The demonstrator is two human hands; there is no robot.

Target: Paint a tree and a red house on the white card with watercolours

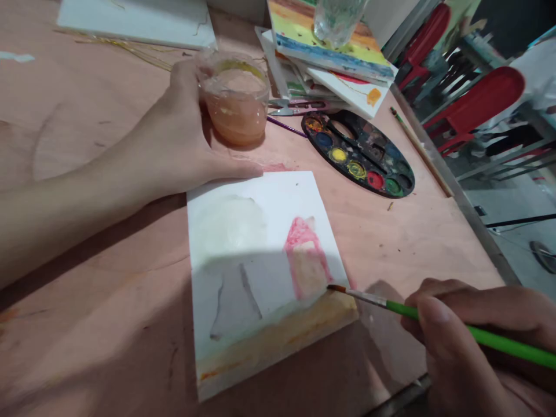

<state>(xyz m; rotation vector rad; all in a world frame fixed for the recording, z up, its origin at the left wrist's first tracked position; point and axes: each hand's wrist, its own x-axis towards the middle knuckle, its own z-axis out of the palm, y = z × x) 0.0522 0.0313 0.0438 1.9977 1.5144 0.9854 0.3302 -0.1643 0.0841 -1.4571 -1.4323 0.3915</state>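
Note:
My left hand (178, 133) curls around the left side of a clear plastic cup (237, 110) of cloudy orange-brown water. Its fingertips are partly hidden behind the cup, and the thumb stretches along the top edge of a small white canvas (282, 197). A pale green tree crown, grey trunk lines, a pink-edged shape and a tan strip along the bottom are painted there. In my right hand (469, 336) is a thin paintbrush (402, 308) with a green handle. Its dark bristle tip meets the canvas near the right edge, just below the pink shape.
A black oval paint palette (360, 153) with several colour wells lies beyond the canvas. Behind the cup are palette knives (295, 109) and stacked paintings (330, 52) with a clear plastic container on top. Another white canvas (139, 20) lies back left. Red chairs (482, 101) stand past the table edge.

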